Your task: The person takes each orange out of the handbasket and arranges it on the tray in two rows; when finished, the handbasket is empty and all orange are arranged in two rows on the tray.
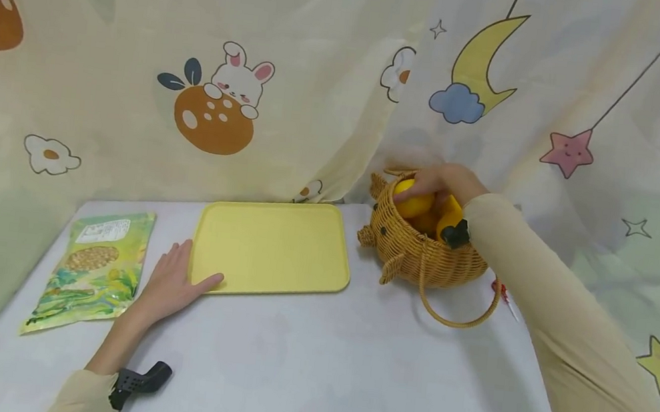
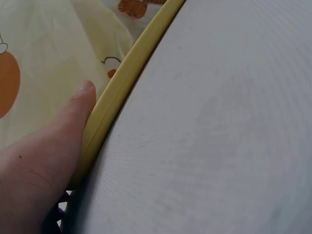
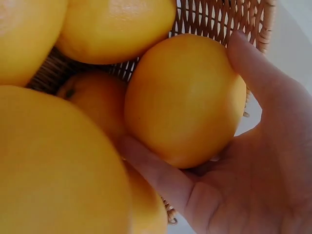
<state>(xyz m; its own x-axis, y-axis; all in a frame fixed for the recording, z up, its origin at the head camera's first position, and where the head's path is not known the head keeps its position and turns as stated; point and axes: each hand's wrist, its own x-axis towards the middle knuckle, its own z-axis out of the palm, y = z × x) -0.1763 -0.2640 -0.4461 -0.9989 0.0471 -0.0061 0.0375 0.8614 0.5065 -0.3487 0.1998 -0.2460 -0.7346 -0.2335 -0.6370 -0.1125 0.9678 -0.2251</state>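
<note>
My right hand (image 1: 438,180) reaches into a wicker basket (image 1: 450,269) with an animal face, at the back right. Its fingers and thumb curl round an orange (image 3: 185,100), smooth and yellow-orange, near the basket's wall. Several more oranges lie about it, one of them a deeper orange fruit (image 3: 95,100) partly hidden underneath. At the front left corner of a yellow tray (image 1: 271,247) my left hand (image 1: 173,287) lies spread. Its fingers point along the tray's left side, and the thumb (image 2: 80,105) lies at the front rim.
Left of the tray lies a green and yellow printed bag (image 1: 94,268) with a white label. The basket's handle (image 1: 456,325) droops onto the white table (image 1: 337,368). A small red-handled tool (image 1: 504,295) sits behind it. Printed cloth (image 1: 318,84) hangs around the table.
</note>
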